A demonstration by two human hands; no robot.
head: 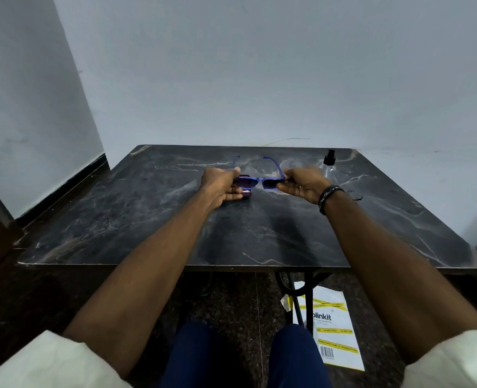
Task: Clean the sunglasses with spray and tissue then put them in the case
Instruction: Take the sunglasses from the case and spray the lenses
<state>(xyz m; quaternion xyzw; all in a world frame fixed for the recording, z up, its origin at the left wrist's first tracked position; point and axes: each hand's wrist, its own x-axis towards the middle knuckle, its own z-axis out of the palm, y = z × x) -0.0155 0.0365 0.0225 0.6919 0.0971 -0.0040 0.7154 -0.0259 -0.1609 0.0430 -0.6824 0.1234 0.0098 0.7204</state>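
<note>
Blue-framed sunglasses [259,182] with dark lenses hang above the middle of the black marble table [147,219], their arms unfolded and pointing away from me. My left hand [220,187] pinches the frame's left corner and my right hand [304,184] pinches its right corner. A maroon case [246,194] lies on the table just under the left lens, mostly hidden by my left hand. A clear spray bottle [329,163] with a black cap stands at the back right, beyond my right hand. No tissue shows.
The table's far edge meets a pale wall. A white and yellow printed bag [335,331] lies on the dark floor under the table's front right, beside the metal table legs [296,298]. My knees sit below the front edge.
</note>
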